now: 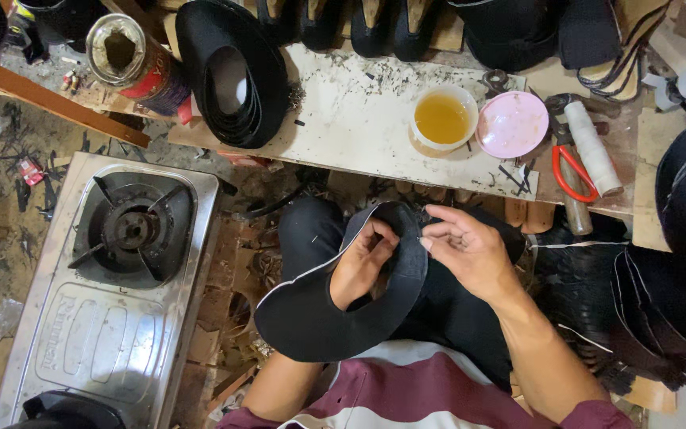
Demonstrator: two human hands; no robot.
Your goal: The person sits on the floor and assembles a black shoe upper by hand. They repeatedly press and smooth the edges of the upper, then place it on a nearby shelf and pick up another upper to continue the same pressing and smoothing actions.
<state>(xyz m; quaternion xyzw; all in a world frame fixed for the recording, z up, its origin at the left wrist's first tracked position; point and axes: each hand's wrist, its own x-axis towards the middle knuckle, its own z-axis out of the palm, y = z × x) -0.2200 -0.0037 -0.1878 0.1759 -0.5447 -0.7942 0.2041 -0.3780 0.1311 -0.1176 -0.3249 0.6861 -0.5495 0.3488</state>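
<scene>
Over my lap I hold a black curved shoe-upper piece point(311, 314) with a thin white edge. My left hand point(363, 262) reaches through its opening and grips the inner rim. My right hand point(466, 246) pinches the top edge of the same piece between thumb and fingers. Both hands are close together at the piece's upper end, just below the worktable's front edge.
A worn white worktable point(351, 127) carries a cup of yellow glue point(443, 117), a pink lid point(512, 123), red-handled pliers point(569, 171), a white thread roll point(593, 147), a stack of black pieces point(232, 71) and a tin can point(125, 52). A steel gas stove point(113, 278) stands left. More black pieces point(645, 318) lie right.
</scene>
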